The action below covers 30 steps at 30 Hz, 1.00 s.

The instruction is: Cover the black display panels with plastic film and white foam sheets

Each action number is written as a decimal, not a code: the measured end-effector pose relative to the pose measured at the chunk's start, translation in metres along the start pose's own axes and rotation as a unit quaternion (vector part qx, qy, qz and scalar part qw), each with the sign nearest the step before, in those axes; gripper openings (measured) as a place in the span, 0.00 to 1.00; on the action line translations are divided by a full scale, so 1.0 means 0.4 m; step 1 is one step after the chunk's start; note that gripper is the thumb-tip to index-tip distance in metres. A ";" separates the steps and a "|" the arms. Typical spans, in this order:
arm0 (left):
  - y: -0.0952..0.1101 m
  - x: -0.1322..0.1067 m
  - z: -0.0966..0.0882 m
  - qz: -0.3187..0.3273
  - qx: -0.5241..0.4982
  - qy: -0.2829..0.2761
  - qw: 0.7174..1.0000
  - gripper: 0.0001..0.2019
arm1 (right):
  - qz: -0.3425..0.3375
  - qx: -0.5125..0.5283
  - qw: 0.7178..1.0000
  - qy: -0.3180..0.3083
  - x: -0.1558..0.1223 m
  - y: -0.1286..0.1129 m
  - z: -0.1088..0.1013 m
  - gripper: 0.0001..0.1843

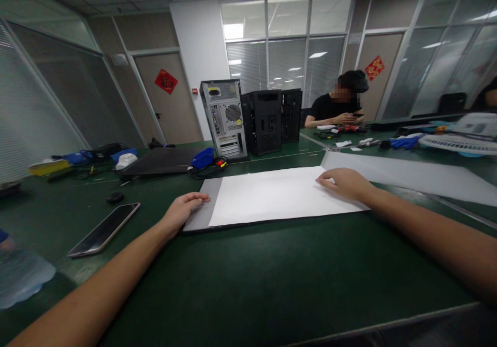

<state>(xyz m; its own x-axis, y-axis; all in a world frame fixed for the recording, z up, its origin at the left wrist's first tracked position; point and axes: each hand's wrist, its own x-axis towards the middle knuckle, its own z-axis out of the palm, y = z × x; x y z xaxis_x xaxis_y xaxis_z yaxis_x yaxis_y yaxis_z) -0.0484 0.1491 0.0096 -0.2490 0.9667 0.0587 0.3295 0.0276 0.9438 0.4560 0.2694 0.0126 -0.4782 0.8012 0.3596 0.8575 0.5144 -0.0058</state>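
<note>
A long flat panel with a grey surface (204,202) and dark edges lies on the green table in front of me. A plain white sheet (264,197) covers most of it, leaving a grey strip bare at the left. My left hand (184,211) is closed on the panel's left edge, fingers over the top. Over the sheet's right end is my right hand (345,182), its fingers bent and held together, fingertips close to the white surface. Whether anything is pinched there is hidden. A second long pale sheet (411,178) lies beyond the right hand.
Computer cases (227,116) stand at the back. A phone (104,230), a round black object (115,198) and a clear plastic bottle (23,274) lie left. A dark panel (165,160) and blue-handled tool (204,159) lie behind. A person (330,109) sits across the table.
</note>
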 end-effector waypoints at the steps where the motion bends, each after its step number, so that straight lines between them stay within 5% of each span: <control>1: -0.002 0.001 -0.001 0.001 0.003 -0.001 1.000 0.12 | 0.003 0.000 1.000 -0.008 -0.002 0.002 0.004 0.31; 9: -0.018 0.008 -0.009 -0.001 0.020 0.009 1.000 0.15 | -0.043 0.123 0.991 -0.035 0.000 -0.031 0.005 0.29; 16: -0.023 0.012 -0.011 0.016 -0.015 -0.003 1.000 0.14 | -0.061 0.068 0.994 -0.063 0.005 -0.014 0.006 0.28; 30: -0.033 0.013 -0.013 0.040 0.051 -0.029 0.997 0.18 | -0.087 -0.012 0.996 -0.021 -0.001 -0.047 0.011 0.23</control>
<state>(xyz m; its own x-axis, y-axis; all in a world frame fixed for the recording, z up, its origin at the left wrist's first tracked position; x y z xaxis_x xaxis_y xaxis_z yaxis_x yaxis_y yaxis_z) -0.0587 0.1523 -0.0008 -0.1664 0.9798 0.1110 0.4375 -0.0275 0.8988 0.4393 0.2608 0.0085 -0.6266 0.7132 0.3141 0.7653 0.6394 0.0747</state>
